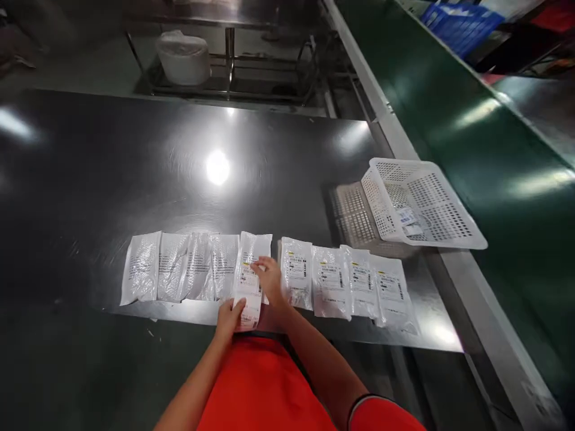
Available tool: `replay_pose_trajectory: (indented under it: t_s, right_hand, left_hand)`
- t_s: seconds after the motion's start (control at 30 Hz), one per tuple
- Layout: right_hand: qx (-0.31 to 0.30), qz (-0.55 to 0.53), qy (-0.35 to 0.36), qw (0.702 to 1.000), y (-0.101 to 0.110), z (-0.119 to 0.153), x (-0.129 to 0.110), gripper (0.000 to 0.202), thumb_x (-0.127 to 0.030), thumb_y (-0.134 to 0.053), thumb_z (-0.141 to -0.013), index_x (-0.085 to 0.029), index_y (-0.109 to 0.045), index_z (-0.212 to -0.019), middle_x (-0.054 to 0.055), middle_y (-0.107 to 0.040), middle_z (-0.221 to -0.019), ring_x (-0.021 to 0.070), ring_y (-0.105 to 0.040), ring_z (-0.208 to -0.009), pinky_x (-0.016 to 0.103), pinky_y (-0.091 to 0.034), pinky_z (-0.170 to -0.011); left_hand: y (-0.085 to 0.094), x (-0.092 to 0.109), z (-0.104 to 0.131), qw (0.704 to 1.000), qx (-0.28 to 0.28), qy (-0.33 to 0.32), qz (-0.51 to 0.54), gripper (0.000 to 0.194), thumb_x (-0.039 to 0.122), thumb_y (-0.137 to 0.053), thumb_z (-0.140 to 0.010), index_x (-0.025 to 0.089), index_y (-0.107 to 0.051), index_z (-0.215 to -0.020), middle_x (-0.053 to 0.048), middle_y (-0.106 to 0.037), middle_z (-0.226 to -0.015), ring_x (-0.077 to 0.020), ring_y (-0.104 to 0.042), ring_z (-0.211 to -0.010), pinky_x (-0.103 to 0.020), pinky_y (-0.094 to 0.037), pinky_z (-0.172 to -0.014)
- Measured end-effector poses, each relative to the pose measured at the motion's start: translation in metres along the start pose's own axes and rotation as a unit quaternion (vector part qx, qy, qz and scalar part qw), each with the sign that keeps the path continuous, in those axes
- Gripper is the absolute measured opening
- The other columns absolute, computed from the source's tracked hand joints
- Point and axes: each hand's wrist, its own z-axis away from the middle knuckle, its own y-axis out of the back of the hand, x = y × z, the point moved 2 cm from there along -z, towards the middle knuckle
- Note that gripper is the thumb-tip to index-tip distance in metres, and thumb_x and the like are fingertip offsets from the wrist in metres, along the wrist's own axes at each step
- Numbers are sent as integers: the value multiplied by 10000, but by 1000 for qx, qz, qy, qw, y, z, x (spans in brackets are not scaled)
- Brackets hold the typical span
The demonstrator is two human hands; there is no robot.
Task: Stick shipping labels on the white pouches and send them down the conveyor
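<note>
A white mailing bag (255, 242) lies in front of me at the table's near edge, with a long printed shipping label (250, 299) over it. My left hand (229, 317) pinches the label's lower left edge, thumb on top. The fingertips of my right hand (269, 278) are closed at the label's upper part, near its yellow mark. To the right, several bags (331, 281) carry similar printed labels with barcodes. On the left, several bags (173, 269) lie side by side, overlapping, with lines of dark print and no such label showing.
A white perforated basket (431, 200) sits tilted at the table's right, its rim over the conveyor frame, with small printed papers (408, 220) inside. The green conveyor belt (458, 126) runs along the right. Beyond the shiny metal table (135, 161), a wrapped white roll (183, 58) rests on a rack.
</note>
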Motion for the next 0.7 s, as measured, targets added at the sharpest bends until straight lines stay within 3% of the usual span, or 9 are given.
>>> replay_pose_trajectory:
  t_s: [0.13,0.2,0.3,0.4,0.5,0.6,0.7]
  right_hand:
    - [4,71,-10,997,-21,-50,15,128,-308,-658,-768,-197,-695,-717,96,-608,-1110,262,-522,-1079,456,-394,-985]
    - [3,134,-5,991,-26,-56,20,155,-315,-613,-824,-196,-709,-794,112,-592,-1173,282,-500,-1101,476,-382,-982]
    - [14,219,11,975,-29,-51,23,309,-341,-491,-915,-174,-665,-1109,161,-518,-1335,325,-441,-1211,523,-336,-1019]
    - [-21,276,74,958,-38,-35,22,480,-320,-402,-949,-138,-456,-1390,181,-350,-1508,344,-266,-1389,582,-185,-1113]
    - [-96,312,129,936,-54,-16,26,581,-328,-376,-951,-101,-304,-1481,175,-238,-1569,315,-138,-1459,562,-82,-1163]
    - [-106,333,119,929,-60,-7,36,663,-417,-371,-948,-61,-256,-1496,189,-194,-1578,321,-93,-1470,555,-57,-1174]
    - [-112,343,137,923,-54,-9,46,609,-404,-328,-956,-125,-290,-1497,125,-180,-1595,309,-41,-1479,552,-45,-1178]
  left_hand:
    - [12,-37,15,998,2,66,-9,638,735,-681,-578,138,-735,-798,-91,-762,-718,-253,-696,-666,-412,-566,-682]
    - [21,-49,28,995,-2,92,-25,597,692,-751,-515,131,-744,-716,-81,-755,-668,-255,-686,-634,-419,-562,-692]
    - [32,-57,51,991,-25,109,-69,516,610,-797,-526,130,-766,-712,-81,-768,-693,-281,-696,-685,-421,-558,-730]
    - [39,-52,71,988,-41,70,-128,455,565,-710,-698,156,-785,-881,-95,-789,-906,-307,-707,-872,-409,-543,-837]
    - [46,-38,79,987,-14,28,-155,441,556,-656,-758,168,-783,-924,-112,-779,-992,-318,-699,-931,-406,-540,-857]
    - [56,-21,76,985,-12,3,-171,440,552,-661,-754,169,-781,-934,-120,-772,-1027,-322,-692,-959,-411,-536,-869]
    - [72,-6,72,986,-14,-23,-168,444,546,-667,-747,162,-774,-942,-123,-768,-1042,-315,-690,-971,-408,-531,-883]
